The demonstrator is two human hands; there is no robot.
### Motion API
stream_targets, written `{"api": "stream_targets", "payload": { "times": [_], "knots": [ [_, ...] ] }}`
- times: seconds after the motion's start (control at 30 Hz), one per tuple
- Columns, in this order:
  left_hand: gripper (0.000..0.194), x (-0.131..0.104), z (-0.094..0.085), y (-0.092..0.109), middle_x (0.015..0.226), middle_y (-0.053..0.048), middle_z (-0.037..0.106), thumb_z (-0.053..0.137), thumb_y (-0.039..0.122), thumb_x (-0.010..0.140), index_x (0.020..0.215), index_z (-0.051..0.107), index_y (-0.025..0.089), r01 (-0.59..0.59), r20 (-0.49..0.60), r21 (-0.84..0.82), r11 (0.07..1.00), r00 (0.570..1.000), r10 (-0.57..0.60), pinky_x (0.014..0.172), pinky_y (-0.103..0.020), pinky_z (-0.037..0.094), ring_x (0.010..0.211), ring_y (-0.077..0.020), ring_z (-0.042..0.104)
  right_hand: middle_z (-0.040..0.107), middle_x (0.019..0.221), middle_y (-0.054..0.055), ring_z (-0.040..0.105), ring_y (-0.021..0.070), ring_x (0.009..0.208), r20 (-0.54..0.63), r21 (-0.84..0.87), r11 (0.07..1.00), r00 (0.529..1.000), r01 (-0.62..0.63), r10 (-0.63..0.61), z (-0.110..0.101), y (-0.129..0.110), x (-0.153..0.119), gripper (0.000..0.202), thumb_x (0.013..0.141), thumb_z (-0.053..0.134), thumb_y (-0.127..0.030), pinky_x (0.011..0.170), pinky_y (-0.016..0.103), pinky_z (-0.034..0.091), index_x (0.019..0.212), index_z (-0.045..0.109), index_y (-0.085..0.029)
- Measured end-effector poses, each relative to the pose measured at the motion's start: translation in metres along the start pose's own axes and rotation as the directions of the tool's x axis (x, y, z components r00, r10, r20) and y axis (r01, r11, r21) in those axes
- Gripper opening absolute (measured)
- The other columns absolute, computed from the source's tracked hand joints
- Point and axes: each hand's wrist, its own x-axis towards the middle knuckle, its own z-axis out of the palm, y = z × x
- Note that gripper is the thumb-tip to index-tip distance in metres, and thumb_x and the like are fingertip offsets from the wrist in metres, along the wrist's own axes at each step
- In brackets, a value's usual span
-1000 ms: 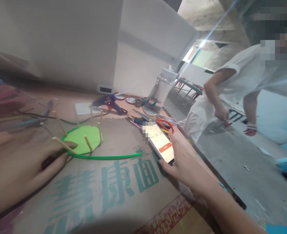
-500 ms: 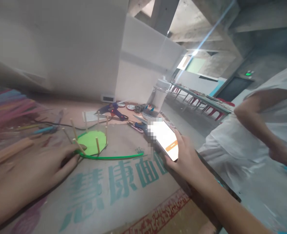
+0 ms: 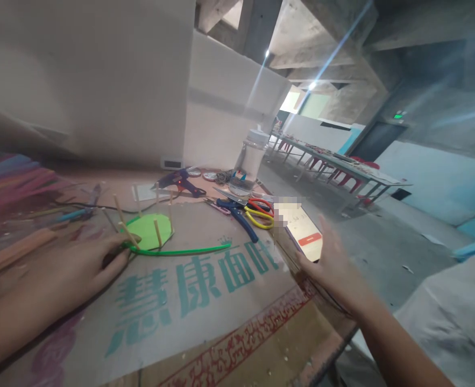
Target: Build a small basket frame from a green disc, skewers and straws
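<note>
- The left hand (image 3: 65, 269) lies flat on the printed cardboard sheet (image 3: 189, 317), palm down and fingers spread loosely, gripping nothing; its fingertips touch the near-left rim of the green disc (image 3: 148, 232).
- The right hand (image 3: 329, 264) reaches out past the right edge of the table, forearm running up from the lower right, palm turned up and fingers curled loosely about the phone (image 3: 302, 231), which rests in it with its lit screen facing up.
- The green disc lies flat just beyond the left fingertips, so the left hand is far the nearer to it; the right hand is well apart, off to the right.
- Thin wooden sticks (image 3: 156, 232) stand more or less upright around the disc's rim, some leaning outward.
- A green strip (image 3: 181, 250) starts at the disc's near edge beside the left fingertips and runs rightward in a shallow curve, its long axis across the table towards the phone side, ending short of the right hand.
- Between strip end and phone, a little farther off, lie blue-handled pliers (image 3: 243, 219) and red and yellow scissors (image 3: 261, 212).
- Farther back rest a blue glue gun (image 3: 178, 181) and a clear plastic jar (image 3: 250, 164).
- At lower right, a person's pale sleeve (image 3: 455, 317) shows.
</note>
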Motion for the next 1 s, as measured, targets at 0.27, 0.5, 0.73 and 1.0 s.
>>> {"api": "stream_targets", "payload": {
  "times": [0.27,0.5,0.73,1.0],
  "knots": [
    [0.057,-0.003,-0.010,0.008,0.110,-0.010,0.076,0.023,0.047,0.093,0.110,0.071,0.021,-0.035,0.105,0.129,0.991,0.994,0.022,0.087,-0.042,0.050,0.096,-0.0315,0.070,0.051,0.141,0.029,0.052,0.0397,0.131,0.188,-0.065,0.988,0.971,-0.141,0.151,0.035,0.059,0.012,0.101,0.085,0.053,-0.055,0.106,0.053,0.041,0.159,0.010,-0.002],
    [0.053,-0.004,-0.009,0.007,0.119,-0.009,0.074,0.027,0.044,0.095,0.120,0.068,0.022,-0.037,0.107,0.121,0.992,0.994,0.024,0.090,-0.040,0.049,0.102,-0.0301,0.069,0.056,0.141,0.027,0.058,0.0374,0.126,0.273,-0.109,0.992,0.957,-0.068,0.095,0.036,0.057,0.047,0.102,0.084,0.056,-0.057,0.102,0.046,0.045,0.160,0.013,-0.003],
    [0.047,-0.006,-0.003,0.004,0.117,-0.008,0.075,0.031,0.038,0.099,0.124,0.066,0.021,-0.074,0.052,0.040,0.996,0.996,0.072,0.084,-0.037,0.049,0.098,-0.0290,0.070,0.066,0.123,0.029,0.064,0.0421,0.112,0.204,-0.169,0.979,0.976,0.114,-0.078,0.012,0.019,0.061,0.098,0.083,0.061,-0.059,0.091,0.050,0.049,0.154,0.031,0.000],
    [0.037,-0.010,-0.008,0.011,0.115,-0.005,0.076,0.041,0.032,0.095,0.121,0.067,0.025,-0.109,-0.043,0.015,0.994,0.993,0.110,0.079,-0.033,0.051,0.096,-0.0251,0.072,0.072,0.109,0.012,0.066,0.0298,0.103,0.038,0.252,0.675,0.690,0.693,-0.723,0.029,-0.137,0.056,0.033,0.093,0.053,-0.046,0.092,0.047,0.051,0.109,0.069,-0.021]
  ]
}}
